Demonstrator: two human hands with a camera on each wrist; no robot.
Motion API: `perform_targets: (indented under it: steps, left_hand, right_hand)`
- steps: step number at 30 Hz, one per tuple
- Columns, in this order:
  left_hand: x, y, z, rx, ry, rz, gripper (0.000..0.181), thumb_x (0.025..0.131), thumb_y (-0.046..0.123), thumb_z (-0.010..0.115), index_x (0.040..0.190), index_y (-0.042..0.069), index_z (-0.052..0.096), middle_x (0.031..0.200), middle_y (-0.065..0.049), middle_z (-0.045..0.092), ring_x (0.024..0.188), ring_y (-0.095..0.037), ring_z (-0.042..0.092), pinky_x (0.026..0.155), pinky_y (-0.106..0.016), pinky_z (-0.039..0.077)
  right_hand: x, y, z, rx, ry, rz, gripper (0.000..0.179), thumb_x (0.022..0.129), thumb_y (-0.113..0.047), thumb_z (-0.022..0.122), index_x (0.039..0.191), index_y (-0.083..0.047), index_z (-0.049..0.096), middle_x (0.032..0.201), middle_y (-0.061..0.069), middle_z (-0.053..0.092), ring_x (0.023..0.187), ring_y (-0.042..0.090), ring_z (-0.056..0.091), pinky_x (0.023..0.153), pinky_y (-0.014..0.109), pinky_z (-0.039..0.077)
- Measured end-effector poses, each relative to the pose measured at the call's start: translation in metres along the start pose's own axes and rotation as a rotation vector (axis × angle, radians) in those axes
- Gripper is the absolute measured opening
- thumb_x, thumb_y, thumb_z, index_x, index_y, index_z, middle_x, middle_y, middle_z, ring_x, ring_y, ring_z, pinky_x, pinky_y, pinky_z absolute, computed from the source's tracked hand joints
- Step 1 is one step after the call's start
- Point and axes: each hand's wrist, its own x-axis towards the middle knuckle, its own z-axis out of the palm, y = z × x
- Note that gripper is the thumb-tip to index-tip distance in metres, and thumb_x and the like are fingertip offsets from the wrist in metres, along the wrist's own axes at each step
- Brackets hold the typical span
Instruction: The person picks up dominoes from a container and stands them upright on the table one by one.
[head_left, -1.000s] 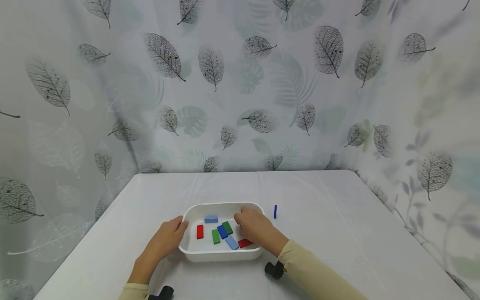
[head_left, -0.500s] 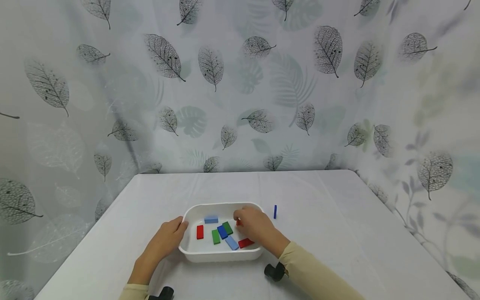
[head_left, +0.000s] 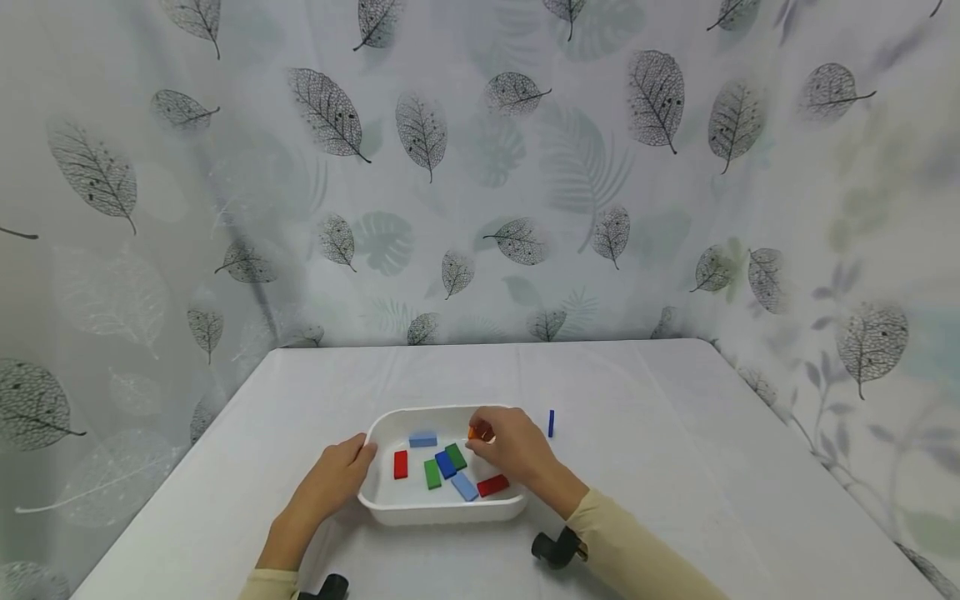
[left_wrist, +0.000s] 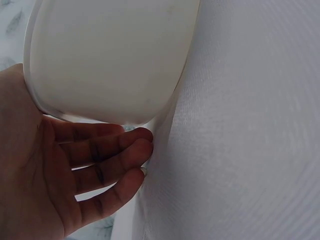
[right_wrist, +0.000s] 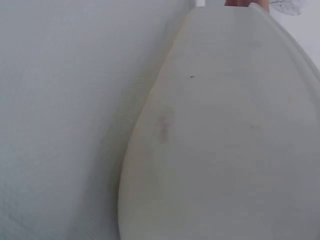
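A white plastic tray [head_left: 442,516] holds several small rectangular blocks. My left hand [head_left: 333,479] grips the tray's left end, thumb at the rim; in the left wrist view, the fingers of that hand [left_wrist: 75,170] curl against the outside of the tray wall [left_wrist: 110,60]. Over the tray's right end, my right hand [head_left: 513,450] pinches an orange block [head_left: 472,433] between thumb and fingers, which partly hide it. Nearest below this hand lies a dark red block [head_left: 492,486]. The right wrist view shows mostly the tray's outer wall [right_wrist: 215,130].
Also in the tray are a red block [head_left: 401,465], green blocks [head_left: 432,474], a dark blue block [head_left: 446,465] and light blue blocks [head_left: 423,439]. One thin blue block [head_left: 551,423] stands outside, right of the tray, on the white-covered table [head_left: 660,467]. Leaf-patterned curtains surround it.
My right hand has lifted and turned slightly, drawing back to the right, and the orange block now shows between its fingertips. The left hand and tray stay put.
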Motion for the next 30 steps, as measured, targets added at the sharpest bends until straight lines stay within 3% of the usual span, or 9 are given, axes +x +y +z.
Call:
perform_targets:
  steps: [8, 17, 30]
  left_hand:
    - [0.0, -0.001, 0.0, -0.006, -0.004, -0.011, 0.028, 0.109, 0.021, 0.048, 0.12, 0.001, 0.064, 0.084, -0.003, 0.062, 0.076, -0.019, 0.056, 0.063, -0.036, 0.047]
    - [0.0, -0.002, -0.001, -0.006, -0.003, -0.007, 0.028, 0.11, 0.022, 0.048, 0.12, 0.001, 0.064, 0.085, -0.003, 0.062, 0.076, -0.019, 0.056, 0.064, -0.036, 0.048]
    - [0.0, -0.001, -0.001, -0.015, -0.011, -0.019, 0.03, 0.109, 0.022, 0.048, 0.123, 0.0, 0.063, 0.086, -0.004, 0.064, 0.077, -0.02, 0.056, 0.064, -0.036, 0.048]
  right_hand:
    - [-0.001, -0.001, -0.005, 0.09, 0.035, 0.001, 0.023, 0.09, -0.012, 0.083, 0.11, -0.006, 0.074, 0.092, -0.004, 0.071, 0.085, 0.013, 0.066, 0.077, 0.026, 0.055]
    - [-0.005, 0.001, -0.018, 0.184, 0.123, -0.022, 0.021, 0.089, -0.008, 0.083, 0.107, -0.006, 0.073, 0.092, -0.002, 0.073, 0.085, 0.015, 0.069, 0.075, 0.025, 0.056]
    - [-0.011, 0.015, -0.039, 0.245, 0.254, 0.035, 0.023, 0.085, -0.007, 0.087, 0.105, -0.011, 0.075, 0.09, -0.005, 0.073, 0.083, 0.013, 0.07, 0.073, 0.027, 0.057]
